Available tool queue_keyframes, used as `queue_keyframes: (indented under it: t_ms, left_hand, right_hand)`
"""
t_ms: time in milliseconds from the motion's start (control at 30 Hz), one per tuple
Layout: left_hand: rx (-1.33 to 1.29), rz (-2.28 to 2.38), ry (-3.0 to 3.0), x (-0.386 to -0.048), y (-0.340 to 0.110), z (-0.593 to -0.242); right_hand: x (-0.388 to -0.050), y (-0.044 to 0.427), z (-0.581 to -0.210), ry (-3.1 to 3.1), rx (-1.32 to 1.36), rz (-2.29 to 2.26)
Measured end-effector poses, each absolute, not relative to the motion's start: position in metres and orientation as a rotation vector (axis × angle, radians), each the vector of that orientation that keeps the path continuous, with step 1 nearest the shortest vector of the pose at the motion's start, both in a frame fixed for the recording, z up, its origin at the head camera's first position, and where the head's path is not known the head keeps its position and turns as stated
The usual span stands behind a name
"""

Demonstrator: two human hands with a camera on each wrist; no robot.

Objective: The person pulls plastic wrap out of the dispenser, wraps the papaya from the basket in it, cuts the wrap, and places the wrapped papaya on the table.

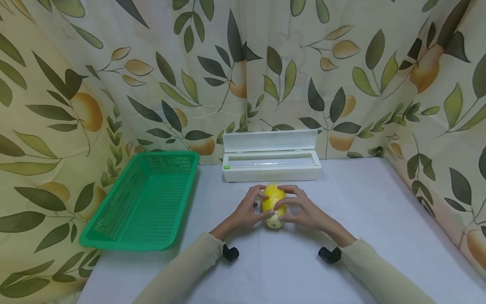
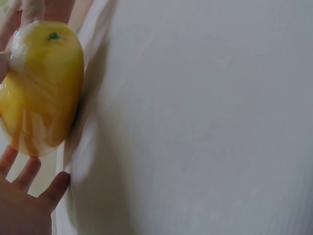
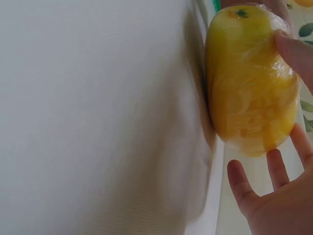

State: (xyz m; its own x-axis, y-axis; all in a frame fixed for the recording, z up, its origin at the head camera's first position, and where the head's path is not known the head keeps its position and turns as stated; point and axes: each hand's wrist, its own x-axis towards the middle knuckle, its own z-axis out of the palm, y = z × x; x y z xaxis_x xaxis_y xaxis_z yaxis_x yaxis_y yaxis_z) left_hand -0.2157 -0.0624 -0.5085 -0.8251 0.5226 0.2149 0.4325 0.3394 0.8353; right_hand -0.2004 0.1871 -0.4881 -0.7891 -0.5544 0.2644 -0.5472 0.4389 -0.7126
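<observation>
A yellow oval fruit (image 1: 274,203) wrapped in clear cling film lies on the white tabletop in the head view, its exact kind hard to tell. My left hand (image 1: 247,207) holds its left side between thumb and fingers, and my right hand (image 1: 302,207) holds it from the right. Close up in the left wrist view, the wrapped fruit (image 2: 46,93) shows a small green stem spot and creased film near the thumb. In the right wrist view, a thumb presses the film on the fruit (image 3: 249,83) while other fingers spread below it.
Behind the fruit stands a white cling film box (image 1: 271,174) with its lid raised and a green tab at its left end. A green slotted basket (image 1: 174,228) sits on the left. Leaf-patterned curtains (image 1: 273,76) hang round the white-covered table (image 1: 379,202).
</observation>
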Motion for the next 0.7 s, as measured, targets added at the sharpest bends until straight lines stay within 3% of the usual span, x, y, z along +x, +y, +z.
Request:
queue_keyframes:
  t_ms: [700]
  left_hand:
    - [0.990,1.374,2.633,-0.2146,-0.0600,-0.5069]
  right_hand:
    - [-0.1916,0.1875,-0.4862,2.747,-0.877,-1.198]
